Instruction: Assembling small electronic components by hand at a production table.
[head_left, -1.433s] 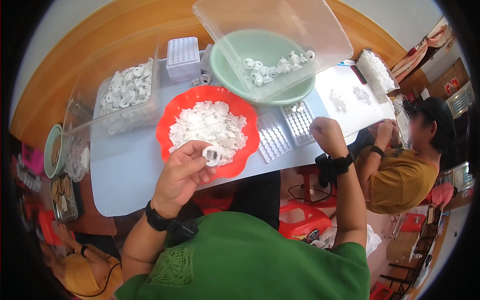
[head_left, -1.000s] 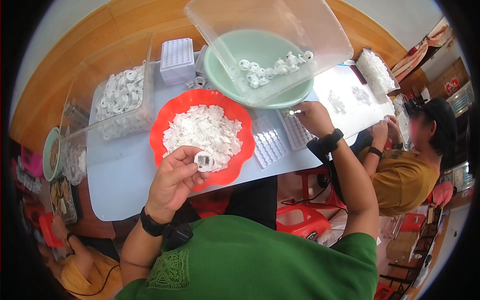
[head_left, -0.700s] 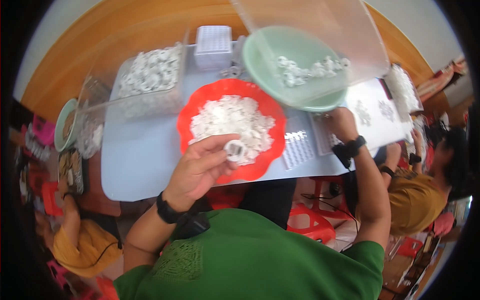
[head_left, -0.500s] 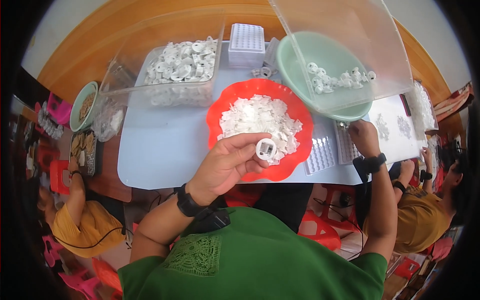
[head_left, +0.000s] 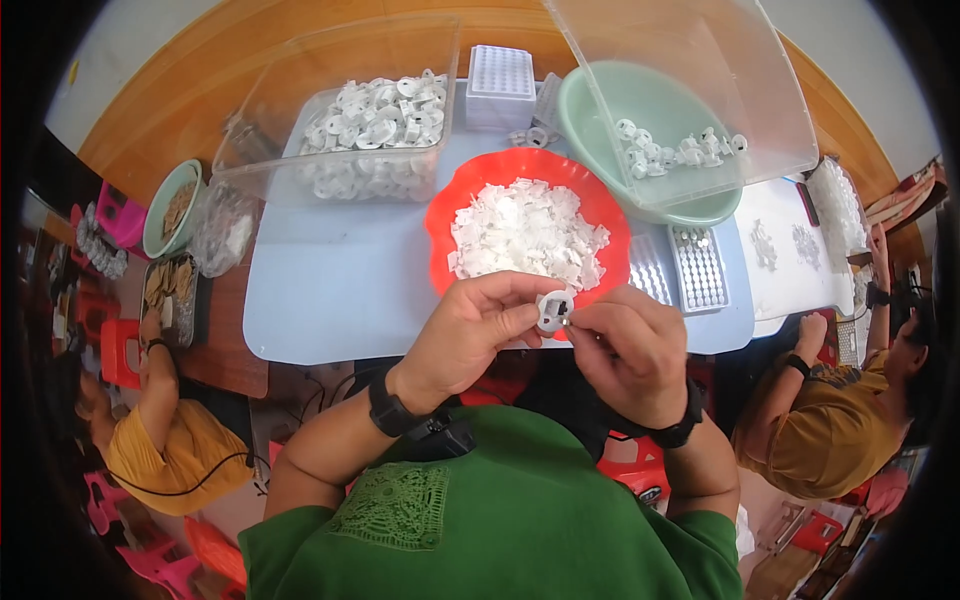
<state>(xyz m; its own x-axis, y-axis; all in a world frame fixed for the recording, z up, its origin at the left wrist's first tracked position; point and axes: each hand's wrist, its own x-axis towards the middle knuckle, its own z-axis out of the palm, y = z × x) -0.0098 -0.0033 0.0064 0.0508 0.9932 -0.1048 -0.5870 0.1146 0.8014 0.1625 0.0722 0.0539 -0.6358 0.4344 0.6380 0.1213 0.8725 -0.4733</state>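
Observation:
Above the near rim of a red scalloped bowl [head_left: 437, 240], my left hand [head_left: 465, 335] pinches a round white plastic part [head_left: 549, 314] with a dark opening in its face. My right hand [head_left: 637, 348] is closed at the part's right edge, thumb and forefinger together on a tiny shiny piece [head_left: 566, 322] too small to name. Flat white plastic pieces [head_left: 525, 235] fill the bowl. Beyond my right hand lies a white tray [head_left: 727, 304] with rows of round silvery pieces, beside another pale tray [head_left: 650, 268].
A clear bin [head_left: 245, 170] of white round parts stands back left, by stacked trays [head_left: 501, 90]. Back right, a clear tub [head_left: 780, 130] overlaps a green basin [head_left: 580, 100] holding white parts. Co-workers in yellow shirts [head_left: 178, 445] sit on both sides.
My right hand has come from the silvery-piece tray at the right to the white part in my left hand. The part has turned a little and sits slightly farther right.

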